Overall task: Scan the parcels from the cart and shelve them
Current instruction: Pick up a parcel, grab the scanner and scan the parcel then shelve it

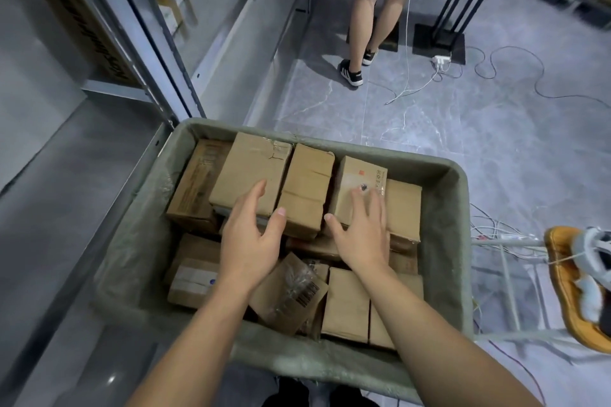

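Both bare hands of a person reach into a grey-green fabric-lined cart bin point(443, 241) packed with brown cardboard parcels. The left hand point(251, 241), fingers straight and thumb spread, lies over a wide taped carton point(248, 168). The right hand point(362, 235) rests flat, fingers splayed, on a stamped carton point(358, 178). Neither hand grasps anything. A narrow carton point(307, 188) stands between the hands, and a barcoded parcel point(291, 294) lies tilted between the wrists. Beyond the fingertips, past the bin's far rim, is open grey tiled floor point(429, 129), where a second person's legs point(373, 20) stand. Grey metal shelving point(142, 53) crowds the left hand's outer side.
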Tool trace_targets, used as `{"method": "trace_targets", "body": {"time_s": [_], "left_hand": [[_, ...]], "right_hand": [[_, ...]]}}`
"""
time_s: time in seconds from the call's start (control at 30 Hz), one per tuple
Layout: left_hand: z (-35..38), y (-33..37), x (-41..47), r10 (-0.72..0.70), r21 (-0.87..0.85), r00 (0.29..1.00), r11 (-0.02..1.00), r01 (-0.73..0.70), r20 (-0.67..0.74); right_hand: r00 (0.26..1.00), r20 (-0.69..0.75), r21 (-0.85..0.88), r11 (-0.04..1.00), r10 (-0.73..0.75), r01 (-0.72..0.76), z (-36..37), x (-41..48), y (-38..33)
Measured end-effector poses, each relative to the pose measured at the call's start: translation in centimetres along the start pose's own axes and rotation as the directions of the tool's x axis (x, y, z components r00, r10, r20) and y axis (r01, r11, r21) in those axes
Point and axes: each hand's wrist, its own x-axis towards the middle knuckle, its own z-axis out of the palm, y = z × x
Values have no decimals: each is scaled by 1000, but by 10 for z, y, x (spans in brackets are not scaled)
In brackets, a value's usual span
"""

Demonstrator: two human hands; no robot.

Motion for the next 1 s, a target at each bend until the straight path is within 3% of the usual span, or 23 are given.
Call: {"method": "trace_targets", "body": {"time_s": [0.3, 0.5, 0.73, 0.83, 1.0], "left_hand": [[5, 6, -1, -25, -41, 999, 999, 26, 29], [-3, 14, 0, -4, -59, 1000, 998, 3, -12], [-25, 20, -2, 71, 42, 993, 997, -67, -93], [-35, 18, -4, 85, 55, 990, 995, -79, -113], [-49, 11, -9, 49, 17, 988, 999, -47, -149]], "right_hand": [[981, 26, 179, 965, 191, -192, -21, -5, 16], [987, -122, 477, 878, 107, -36, -45, -15, 13], [984, -177, 587, 799, -29, 129, -62, -24, -13], [987, -142, 641, 753, -74, 148, -63, -25, -27], [998, 32, 738, 675, -61, 17, -47, -25, -42]]}}
